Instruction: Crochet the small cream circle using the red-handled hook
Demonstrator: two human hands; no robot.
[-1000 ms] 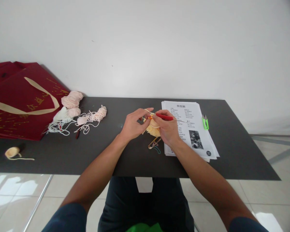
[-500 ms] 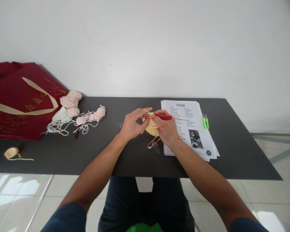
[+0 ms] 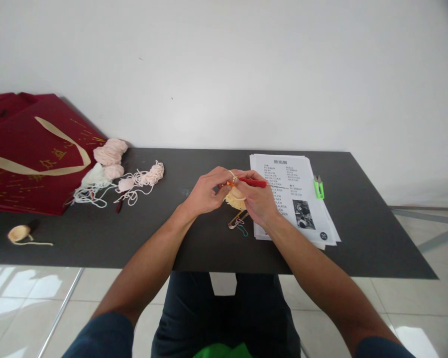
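Note:
Over the middle of the table my left hand (image 3: 208, 191) is closed on a small cream crochet piece (image 3: 236, 197), most of it hidden by the fingers. A strand of cream yarn loops up over the left fingertips. My right hand (image 3: 260, 200) grips a red-handled crochet hook (image 3: 252, 182), whose handle lies across the fingers; its working end is at the crochet piece between both hands. Something orange shows by the fingertips, too small to make out. Just below the hands lie a gold-coloured pin-like tool (image 3: 233, 222) and a teal stitch marker (image 3: 242, 230).
Printed sheets (image 3: 283, 174) lie under and beyond my right forearm, with green thread snips (image 3: 318, 187) on their right edge. At left stand a dark red bag (image 3: 30, 149), pink yarn (image 3: 110, 151), tangled white yarn (image 3: 91, 191) and a cream crocheted cup shape (image 3: 19, 232).
The yarn strand by my left fingertips now stands in a higher loop, and my left fingers have curled in closer to the hook. The view has shifted very slightly.

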